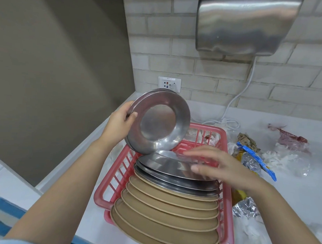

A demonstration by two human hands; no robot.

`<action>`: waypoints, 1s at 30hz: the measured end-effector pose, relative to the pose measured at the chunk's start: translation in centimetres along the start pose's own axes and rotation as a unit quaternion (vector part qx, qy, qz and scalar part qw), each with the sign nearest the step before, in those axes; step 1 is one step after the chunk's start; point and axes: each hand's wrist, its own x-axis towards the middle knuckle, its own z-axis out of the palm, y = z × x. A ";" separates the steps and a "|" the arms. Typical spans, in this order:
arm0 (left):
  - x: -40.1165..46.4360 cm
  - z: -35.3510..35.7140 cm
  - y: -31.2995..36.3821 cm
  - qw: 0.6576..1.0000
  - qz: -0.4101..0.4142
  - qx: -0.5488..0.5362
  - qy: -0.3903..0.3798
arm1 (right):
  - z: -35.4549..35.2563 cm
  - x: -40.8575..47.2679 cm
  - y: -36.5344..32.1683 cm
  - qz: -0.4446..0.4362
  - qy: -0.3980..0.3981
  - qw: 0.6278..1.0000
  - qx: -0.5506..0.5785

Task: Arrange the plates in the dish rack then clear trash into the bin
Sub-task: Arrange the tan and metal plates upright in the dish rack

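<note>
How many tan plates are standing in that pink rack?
7 round tan plates show, standing in a row at the near end of the pink plastic rack, in front of the steel plates; more may be hidden below the picture's edge.

Dish rack (107,182): pink-red plastic with slatted walls. Upright plates in the rack: tan-brown with lighter rims (164,218) toward the camera, silver-grey metal (173,169) behind them. Held stack of plates (158,121): reflective silver. Counter (291,195): plain white. Trash: silver foil (250,161) with a blue strip (255,158), a reddish translucent bag (291,139), white tissue (279,158). Wall (195,68): off-white brick pattern.
</note>
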 end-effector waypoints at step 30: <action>0.3 0.7 -0.3 0.997 -0.041 -0.064 0.033 | -4.7 16.0 0.0 0.009 0.326 0.913 -0.245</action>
